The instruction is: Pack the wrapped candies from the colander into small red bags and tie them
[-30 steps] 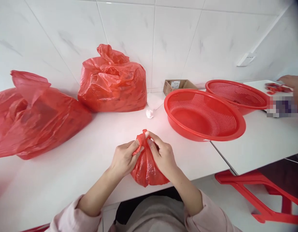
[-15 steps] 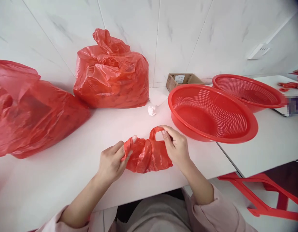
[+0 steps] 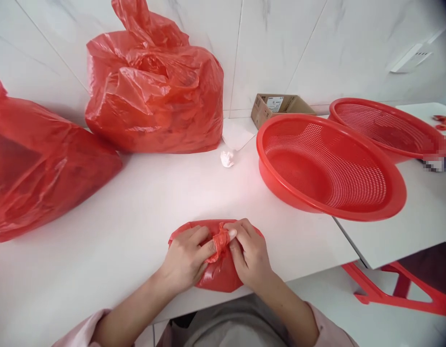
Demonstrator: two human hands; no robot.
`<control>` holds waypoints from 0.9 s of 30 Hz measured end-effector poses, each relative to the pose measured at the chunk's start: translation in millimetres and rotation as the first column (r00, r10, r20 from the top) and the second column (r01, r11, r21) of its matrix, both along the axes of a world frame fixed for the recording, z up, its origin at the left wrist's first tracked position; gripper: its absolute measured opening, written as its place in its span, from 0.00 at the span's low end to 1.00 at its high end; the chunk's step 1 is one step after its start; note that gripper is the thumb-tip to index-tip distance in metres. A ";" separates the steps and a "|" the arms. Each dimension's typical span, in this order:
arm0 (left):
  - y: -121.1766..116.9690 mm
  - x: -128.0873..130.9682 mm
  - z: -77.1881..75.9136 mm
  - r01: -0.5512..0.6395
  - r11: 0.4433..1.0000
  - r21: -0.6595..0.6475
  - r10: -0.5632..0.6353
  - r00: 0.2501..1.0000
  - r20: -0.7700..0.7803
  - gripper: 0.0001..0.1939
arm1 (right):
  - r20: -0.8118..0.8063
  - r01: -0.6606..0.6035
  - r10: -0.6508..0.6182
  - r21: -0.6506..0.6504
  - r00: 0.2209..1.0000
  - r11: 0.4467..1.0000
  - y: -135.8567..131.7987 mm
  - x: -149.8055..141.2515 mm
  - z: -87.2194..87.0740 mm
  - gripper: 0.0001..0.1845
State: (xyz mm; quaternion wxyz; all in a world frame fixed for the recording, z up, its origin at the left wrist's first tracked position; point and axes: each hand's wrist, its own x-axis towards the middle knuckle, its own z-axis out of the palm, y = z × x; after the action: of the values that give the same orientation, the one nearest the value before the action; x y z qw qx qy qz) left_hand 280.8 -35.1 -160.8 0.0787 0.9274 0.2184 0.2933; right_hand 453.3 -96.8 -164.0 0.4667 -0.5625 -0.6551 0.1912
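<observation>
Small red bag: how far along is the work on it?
Done, seemingly: the large red bag by the wall, filled, top bunched. In hand: left hand and right hand pinch the gathered top of the small red bag. Securing it seems left: no finished knot shows.

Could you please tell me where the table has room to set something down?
White tabletop is bare between the big red plastic bags and the small red plastic bag in both hands. It's crowded around the perforated red plastic baskets and brown cardboard box.
</observation>
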 end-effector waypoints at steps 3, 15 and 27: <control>0.0 2.7 -0.3 -0.013 1.000 0.008 0.013 1.000 -0.003 0.29 | -0.017 -0.013 0.013 -0.014 1.000 1.000 -0.3 1.7 -2.2 0.15; 0.2 6.0 -12.8 -0.041 0.999 -0.018 0.041 0.999 0.005 0.20 | -0.060 -0.028 0.022 -0.101 0.998 0.994 5.8 3.1 -7.2 0.12; -1.2 5.2 -17.9 -0.041 0.997 -0.066 0.041 0.999 0.002 0.18 | -0.069 -0.022 0.013 -0.125 0.998 0.992 4.9 1.7 -6.8 0.11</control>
State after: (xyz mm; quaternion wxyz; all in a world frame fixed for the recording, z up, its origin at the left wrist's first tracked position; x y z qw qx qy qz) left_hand 285.9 -36.3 -178.7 0.1036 0.9191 0.2468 0.2890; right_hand 455.0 -91.9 -170.8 0.4507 -0.5781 -0.6306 0.2550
